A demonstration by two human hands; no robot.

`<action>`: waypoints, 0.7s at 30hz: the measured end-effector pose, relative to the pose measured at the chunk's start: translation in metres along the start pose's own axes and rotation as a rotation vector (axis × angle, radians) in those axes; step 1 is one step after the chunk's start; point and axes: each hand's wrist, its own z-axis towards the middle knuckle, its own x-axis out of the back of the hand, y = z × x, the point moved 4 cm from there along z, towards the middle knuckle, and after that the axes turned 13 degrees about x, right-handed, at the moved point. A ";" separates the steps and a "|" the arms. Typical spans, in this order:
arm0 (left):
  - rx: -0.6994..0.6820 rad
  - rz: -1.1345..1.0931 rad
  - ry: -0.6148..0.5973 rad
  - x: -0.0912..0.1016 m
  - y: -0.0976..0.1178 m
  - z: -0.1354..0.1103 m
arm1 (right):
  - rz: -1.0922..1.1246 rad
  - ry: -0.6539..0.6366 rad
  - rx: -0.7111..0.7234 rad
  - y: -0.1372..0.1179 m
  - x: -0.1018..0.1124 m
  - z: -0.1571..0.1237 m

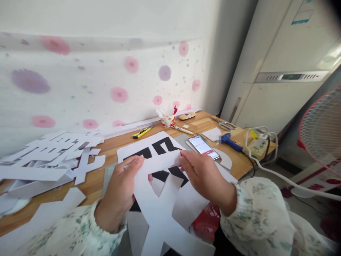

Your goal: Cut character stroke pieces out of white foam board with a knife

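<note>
My left hand and my right hand both pinch a large white paper cutout shaped like a big character, gripping its top strip at either end. The cutout hangs over a white sheet with a bold black printed character lying on the wooden table. Both sleeves are floral fabric.
A pile of white cut-out characters lies at the left. A yellow utility knife, paper cup, marker pen, phone, scissors, blue glue gun and power strip sit behind. A fan stands right.
</note>
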 end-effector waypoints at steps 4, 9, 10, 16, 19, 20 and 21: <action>0.007 -0.020 -0.003 -0.001 0.001 0.001 | 0.390 0.067 -0.156 0.014 -0.001 0.000; 0.003 0.003 -0.009 -0.009 0.000 -0.004 | 0.448 0.074 -0.162 0.015 -0.012 0.002; 0.010 -0.006 -0.013 -0.010 0.000 -0.004 | 0.460 0.066 -0.169 0.015 -0.016 0.003; 0.064 -0.076 -0.057 -0.012 0.000 -0.005 | 0.289 0.006 -0.064 0.018 -0.019 0.006; 0.080 -0.085 -0.089 -0.011 -0.001 -0.003 | 0.198 -0.111 0.042 0.019 -0.015 0.007; 0.083 -0.089 -0.099 -0.011 -0.002 -0.003 | 0.187 -0.136 0.051 0.020 -0.014 0.007; 0.086 -0.093 -0.112 -0.011 -0.002 -0.002 | 0.177 -0.149 0.050 0.021 -0.013 0.008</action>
